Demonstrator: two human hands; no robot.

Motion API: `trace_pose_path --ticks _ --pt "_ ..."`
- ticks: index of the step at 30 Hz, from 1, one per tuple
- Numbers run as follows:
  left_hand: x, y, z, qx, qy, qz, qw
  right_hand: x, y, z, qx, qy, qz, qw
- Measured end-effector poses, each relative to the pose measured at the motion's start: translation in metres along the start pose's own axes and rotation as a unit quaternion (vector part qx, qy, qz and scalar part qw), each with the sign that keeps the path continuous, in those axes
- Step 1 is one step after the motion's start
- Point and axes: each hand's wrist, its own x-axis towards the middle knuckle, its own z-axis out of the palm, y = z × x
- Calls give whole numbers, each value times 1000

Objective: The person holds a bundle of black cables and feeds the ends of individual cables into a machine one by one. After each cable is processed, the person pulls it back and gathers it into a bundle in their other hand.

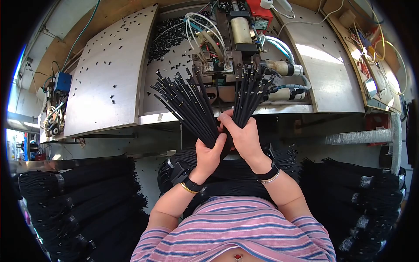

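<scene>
- Striped shirt [255, 227] below the hands.
- Left hand [208, 156] closed around the left bundle [187, 102] of black cables; right hand [245, 137] around the right bundle [249, 98], apparently gripped low to leave the ends free.
- Machine [241, 31] beyond both hands, seemingly within reach.

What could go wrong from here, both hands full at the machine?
1. Black cables fan out above the left hand and right hand; tips might snag on the machine.
2. Small black pieces lie loose beside the machine and might jam it.
3. The left wrist's gold-coloured bangle might catch on cables.
</scene>
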Motion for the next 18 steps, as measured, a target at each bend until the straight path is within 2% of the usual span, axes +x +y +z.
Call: trace_pose_path --ticks 5,9,13,16,18 --pt "1 1 2 -12 0 3 1000 1 3 -4 -25 -22 -28 999" --pt "-3 -1 -1 6 -22 -1 1000 -4 -4 -9 -16 -51 26 998" --pt "-10 -10 -3 21 -21 -6 1000 -10 10 -11 -56 -31 -25 998" --pt "-14 -18 -3 38 7 6 999 -13 17 -10 -2 -7 -76 997" --pt "-13 -19 -4 34 11 18 999 -12 14 -9 8 -13 -64 998"
